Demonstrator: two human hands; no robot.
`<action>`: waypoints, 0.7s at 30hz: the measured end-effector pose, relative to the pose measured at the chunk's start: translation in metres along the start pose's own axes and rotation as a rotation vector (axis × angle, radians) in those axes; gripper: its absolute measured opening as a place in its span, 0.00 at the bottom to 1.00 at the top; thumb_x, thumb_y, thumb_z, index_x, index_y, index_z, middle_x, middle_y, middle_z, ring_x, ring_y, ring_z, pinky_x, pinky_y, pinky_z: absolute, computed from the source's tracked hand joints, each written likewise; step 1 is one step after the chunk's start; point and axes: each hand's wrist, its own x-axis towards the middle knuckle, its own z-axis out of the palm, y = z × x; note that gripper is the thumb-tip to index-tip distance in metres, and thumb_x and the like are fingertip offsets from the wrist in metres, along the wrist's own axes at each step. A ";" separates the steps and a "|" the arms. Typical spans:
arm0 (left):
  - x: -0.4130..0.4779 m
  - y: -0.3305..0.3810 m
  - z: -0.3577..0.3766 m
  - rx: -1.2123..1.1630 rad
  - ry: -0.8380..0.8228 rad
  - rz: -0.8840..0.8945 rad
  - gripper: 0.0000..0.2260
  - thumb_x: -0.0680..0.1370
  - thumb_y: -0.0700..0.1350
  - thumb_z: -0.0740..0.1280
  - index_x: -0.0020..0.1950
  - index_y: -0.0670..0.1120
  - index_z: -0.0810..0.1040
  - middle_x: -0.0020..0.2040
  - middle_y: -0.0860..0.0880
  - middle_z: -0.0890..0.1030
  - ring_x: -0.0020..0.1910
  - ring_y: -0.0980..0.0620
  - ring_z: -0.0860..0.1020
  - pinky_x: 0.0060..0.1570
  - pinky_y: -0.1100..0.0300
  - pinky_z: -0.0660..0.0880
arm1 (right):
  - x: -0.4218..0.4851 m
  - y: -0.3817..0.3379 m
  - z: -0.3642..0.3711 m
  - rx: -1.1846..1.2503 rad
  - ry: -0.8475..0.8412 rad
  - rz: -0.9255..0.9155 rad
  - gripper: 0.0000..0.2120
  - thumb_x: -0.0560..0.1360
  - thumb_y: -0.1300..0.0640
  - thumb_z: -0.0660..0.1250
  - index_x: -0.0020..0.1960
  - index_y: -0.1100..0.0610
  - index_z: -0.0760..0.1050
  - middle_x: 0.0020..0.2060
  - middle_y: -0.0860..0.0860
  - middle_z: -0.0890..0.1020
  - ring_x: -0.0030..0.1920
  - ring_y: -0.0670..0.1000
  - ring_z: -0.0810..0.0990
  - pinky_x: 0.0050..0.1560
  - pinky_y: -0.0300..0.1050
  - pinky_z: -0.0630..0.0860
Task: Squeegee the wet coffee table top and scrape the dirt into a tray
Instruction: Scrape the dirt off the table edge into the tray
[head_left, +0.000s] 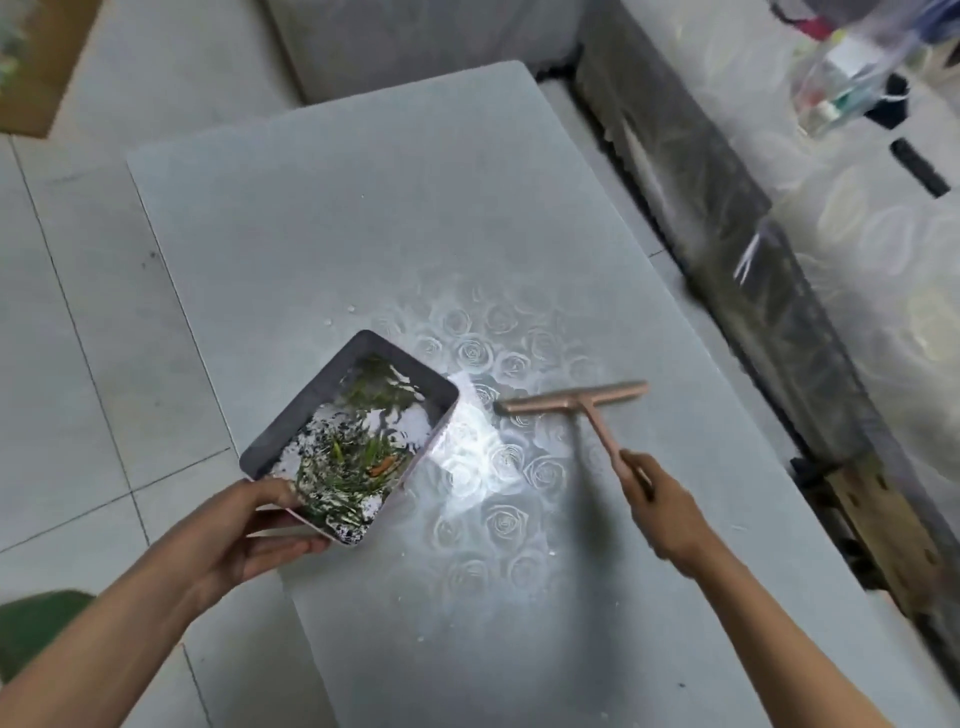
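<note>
A grey coffee table top (363, 218) with a wet, shiny rose pattern fills the middle. My left hand (260, 530) grips the near corner of a rectangular tray (291, 410), held tilted at the table's left edge. Dirty water, green scraps, black specks and an orange bit lie in the tray. My right hand (660, 499) grips the handle of a pink squeegee (571, 397). Its blade lies across the wet patch just right of the tray, apart from the tray's rim.
Tiled floor (67, 322) lies to the left. A sofa under a clear patterned cover (779, 291) runs along the table's right side, with bags and bottles (841, 83) on it. A cardboard box (41, 62) sits far left, and something green (36, 629) is at bottom left.
</note>
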 end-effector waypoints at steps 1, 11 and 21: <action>-0.003 -0.004 -0.004 -0.028 0.003 -0.020 0.07 0.73 0.33 0.61 0.47 0.40 0.76 0.34 0.40 0.84 0.30 0.40 0.83 0.24 0.59 0.79 | -0.017 0.004 0.000 -0.026 -0.024 0.008 0.16 0.81 0.49 0.57 0.67 0.47 0.69 0.39 0.43 0.77 0.32 0.48 0.72 0.35 0.41 0.69; -0.014 -0.022 -0.058 -0.194 0.036 -0.067 0.07 0.75 0.31 0.58 0.48 0.37 0.74 0.37 0.36 0.83 0.28 0.41 0.82 0.21 0.58 0.77 | -0.058 -0.103 -0.009 -0.315 -0.004 -0.133 0.18 0.82 0.45 0.52 0.70 0.45 0.66 0.55 0.53 0.82 0.55 0.62 0.78 0.51 0.52 0.74; 0.002 -0.021 -0.119 -0.337 0.085 -0.178 0.16 0.74 0.26 0.57 0.59 0.40 0.68 0.45 0.37 0.79 0.29 0.40 0.80 0.17 0.55 0.75 | 0.008 -0.322 0.106 -0.255 -0.157 -0.365 0.18 0.83 0.47 0.49 0.69 0.50 0.67 0.55 0.58 0.80 0.54 0.63 0.77 0.54 0.54 0.74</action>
